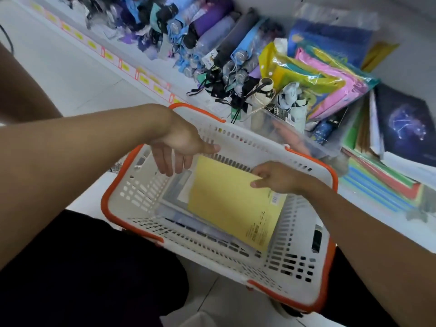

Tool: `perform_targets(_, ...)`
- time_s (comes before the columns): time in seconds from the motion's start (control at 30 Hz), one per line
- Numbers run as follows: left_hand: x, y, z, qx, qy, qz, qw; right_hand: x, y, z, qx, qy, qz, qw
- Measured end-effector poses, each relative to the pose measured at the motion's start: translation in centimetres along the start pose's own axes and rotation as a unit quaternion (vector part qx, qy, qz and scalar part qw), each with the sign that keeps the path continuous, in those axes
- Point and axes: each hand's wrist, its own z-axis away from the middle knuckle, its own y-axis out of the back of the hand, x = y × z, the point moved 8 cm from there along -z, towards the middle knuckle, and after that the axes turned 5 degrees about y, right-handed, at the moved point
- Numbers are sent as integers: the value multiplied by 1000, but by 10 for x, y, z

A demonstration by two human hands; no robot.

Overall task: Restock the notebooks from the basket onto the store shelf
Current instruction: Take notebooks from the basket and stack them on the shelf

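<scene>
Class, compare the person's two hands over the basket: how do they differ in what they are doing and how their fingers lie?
The right hand pinches the top edge of the yellow notebook; the left hand holds nothing. The right hand's fingers curl round the notebook's edge; the left hand's fingers hang loose, pointing down. The right hand touches the notebook, while the left hand hovers beside its upper left corner. Both reach into the white basket.

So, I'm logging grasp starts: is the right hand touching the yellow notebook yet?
Touching. The head view shows the right hand with thumb and fingers pinching the top edge of the yellow notebook in the basket.
</scene>
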Motion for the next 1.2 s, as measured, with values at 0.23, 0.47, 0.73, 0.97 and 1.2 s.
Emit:
perform_targets(0.23,44,-25,-3,-39,-58,430,900,-146,67,50,168,161,-113,966)
perform_targets(0.47,11,12,8,158,-4,159,975,6,-41,10,47,-222,-340,913)
perform_targets(0.73,12,22,13,149,-33,34,988,51,-141,-17,107,-384,-504,766)
perform_targets(0.97,10,24,6,123,-36,36,991,38,-118,-23,62,-306,-527,790)
perform_targets(1.2,13,18,24,66,-48,97,992,-14,64,57,104,-153,-439,879)
